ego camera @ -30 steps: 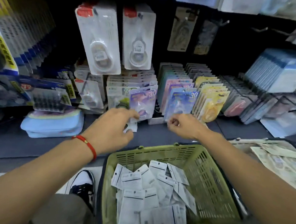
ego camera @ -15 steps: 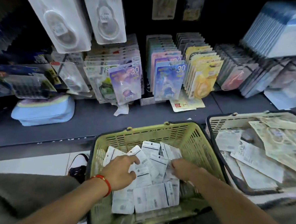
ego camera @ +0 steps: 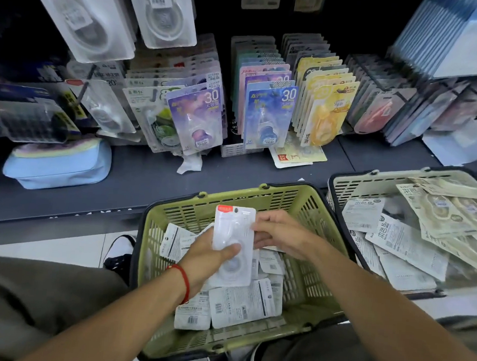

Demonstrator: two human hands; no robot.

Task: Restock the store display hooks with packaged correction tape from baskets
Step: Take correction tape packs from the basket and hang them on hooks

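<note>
So right now it's the pick-up step: the left hand [ego camera: 213, 258] is wrapped around a clear packet of correction tape [ego camera: 233, 244], thumb across its front, held upright just above the green basket [ego camera: 308, 212]. The right hand [ego camera: 280, 237] pinches the packet's right edge, steadying it I think, though a few of its fingers are hidden behind the packet. Next it needs lifting to the hooks, with the hole at the top lined up on a prong; the matching white packets [ego camera: 85, 23] hang at the top left. The basket sits at the front edge of the dark shelf [ego camera: 136, 185], with a second basket [ego camera: 371, 185] to its right and a blue pouch [ego camera: 56, 166] near the shelf's left end.
</note>
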